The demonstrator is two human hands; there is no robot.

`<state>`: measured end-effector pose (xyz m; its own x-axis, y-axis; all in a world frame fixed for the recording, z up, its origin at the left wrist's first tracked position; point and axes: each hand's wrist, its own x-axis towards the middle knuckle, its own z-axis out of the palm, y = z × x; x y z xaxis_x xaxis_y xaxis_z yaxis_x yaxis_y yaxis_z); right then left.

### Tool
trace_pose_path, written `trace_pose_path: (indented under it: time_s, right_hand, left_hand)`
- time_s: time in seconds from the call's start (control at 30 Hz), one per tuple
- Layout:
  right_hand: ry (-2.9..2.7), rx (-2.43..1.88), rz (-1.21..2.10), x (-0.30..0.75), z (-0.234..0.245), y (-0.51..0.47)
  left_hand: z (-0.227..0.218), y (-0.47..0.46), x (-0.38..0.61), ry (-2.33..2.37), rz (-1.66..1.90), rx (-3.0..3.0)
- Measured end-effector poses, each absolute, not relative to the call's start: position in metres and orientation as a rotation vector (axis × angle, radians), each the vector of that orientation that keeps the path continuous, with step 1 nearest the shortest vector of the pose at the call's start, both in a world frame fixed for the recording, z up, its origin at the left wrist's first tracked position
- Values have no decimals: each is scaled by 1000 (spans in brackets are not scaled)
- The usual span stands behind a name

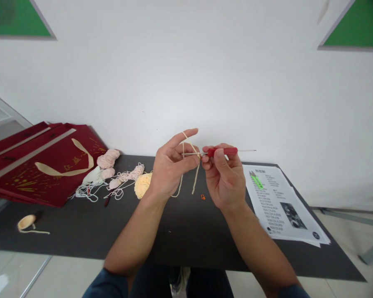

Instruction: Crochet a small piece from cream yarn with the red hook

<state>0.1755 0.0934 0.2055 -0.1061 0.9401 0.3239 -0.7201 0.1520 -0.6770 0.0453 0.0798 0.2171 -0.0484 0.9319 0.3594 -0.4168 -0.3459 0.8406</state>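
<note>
My right hand [225, 178] grips the red handle of a crochet hook [226, 151], whose thin metal shaft points left toward my other hand. Pale yellow yarn [196, 179] runs over the raised index finger of my left hand [170, 169], and its thumb and middle finger pinch the yarn beside the hook's shaft. A loose tail of yarn hangs below the pinch. The exact loop at the hook's tip is too small to make out. Behind my left wrist lies a yellow yarn ball [142, 185]. Below the hands, an orange stitch marker [203, 197] rests on the black table [186, 244].
Dark red gift bags [49, 165] lean at the left, beside pink yarn balls [108, 159] and tangled white yarn [91, 182]. A small cream crocheted piece [26, 222] lies at front left. Printed sheets [276, 203] with green-handled snips [256, 181] lie at right.
</note>
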Motion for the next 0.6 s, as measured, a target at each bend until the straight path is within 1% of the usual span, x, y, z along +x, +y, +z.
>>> trace_pose_path:
  time_s: [0.23, 0.6]
  right_hand:
    - [-870, -336, 1420, 175, 205, 94]
    - [-883, -357, 1404, 176, 206, 95]
  left_hand:
    - [218, 71, 56, 904, 1852, 1329]
    - [223, 61, 63, 1119, 1851, 1398]
